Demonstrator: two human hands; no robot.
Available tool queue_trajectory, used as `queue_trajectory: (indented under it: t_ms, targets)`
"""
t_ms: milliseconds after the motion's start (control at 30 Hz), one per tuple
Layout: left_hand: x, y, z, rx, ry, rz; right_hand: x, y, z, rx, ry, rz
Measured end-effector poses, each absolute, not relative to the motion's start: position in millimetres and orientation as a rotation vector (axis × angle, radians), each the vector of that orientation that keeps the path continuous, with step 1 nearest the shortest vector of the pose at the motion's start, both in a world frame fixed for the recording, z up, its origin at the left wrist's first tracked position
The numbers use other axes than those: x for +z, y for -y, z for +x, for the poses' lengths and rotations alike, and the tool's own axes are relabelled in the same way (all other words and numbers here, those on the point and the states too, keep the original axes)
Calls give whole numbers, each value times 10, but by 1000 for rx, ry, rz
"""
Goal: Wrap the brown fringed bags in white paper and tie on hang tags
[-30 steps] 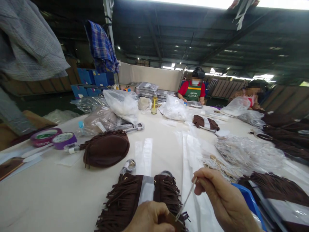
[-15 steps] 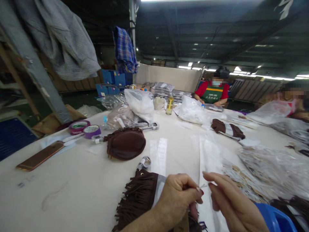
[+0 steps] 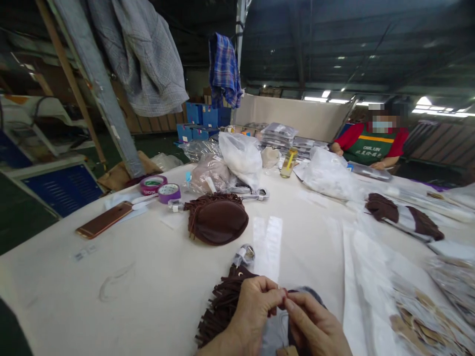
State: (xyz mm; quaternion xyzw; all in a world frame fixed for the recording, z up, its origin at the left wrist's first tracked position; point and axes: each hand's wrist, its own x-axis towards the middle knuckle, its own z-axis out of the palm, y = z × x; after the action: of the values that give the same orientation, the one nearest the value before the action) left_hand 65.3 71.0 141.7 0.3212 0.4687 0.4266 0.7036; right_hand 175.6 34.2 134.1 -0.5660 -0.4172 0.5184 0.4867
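Observation:
My left hand [image 3: 251, 311] and my right hand [image 3: 315, 329] meet fingertip to fingertip low in the view, both pinched together over a brown fringed bag [image 3: 222, 306] lying on the white table [image 3: 148, 277]. What the fingers pinch is too small to make out. A metal clasp wrapped in film [image 3: 244, 254] sticks out at the bag's far end. A second brown fringed bag [image 3: 217, 223] lies further back.
A phone [image 3: 104, 226] and two tape rolls [image 3: 159, 188] sit at the left. Plastic bags [image 3: 237, 155], a small bottle [image 3: 288, 163] and stacked packets fill the far side. Clear sleeves [image 3: 374, 267] and tags spread at right. A person in a red shirt and green apron [image 3: 373, 143] sits opposite.
The view has swung left. My hands have come closer together, from apart with a thin strand between them to fingertips touching over the fringed bag.

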Motion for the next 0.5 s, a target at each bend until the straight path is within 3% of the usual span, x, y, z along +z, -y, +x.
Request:
queue_trajectory:
  t_ms: [133, 367, 500]
  targets:
    - [1347, -896, 466, 895, -1070, 783, 1328, -522, 1692, 1267, 1111, -1459]
    - [1109, -1475, -21, 898, -1547, 1355, 1221, -844, 1671, 1081, 1377, -1559]
    - [963, -1635, -76, 516, -1662, 1611, 1073, -973, 1693, 1074, 1495, -1579]
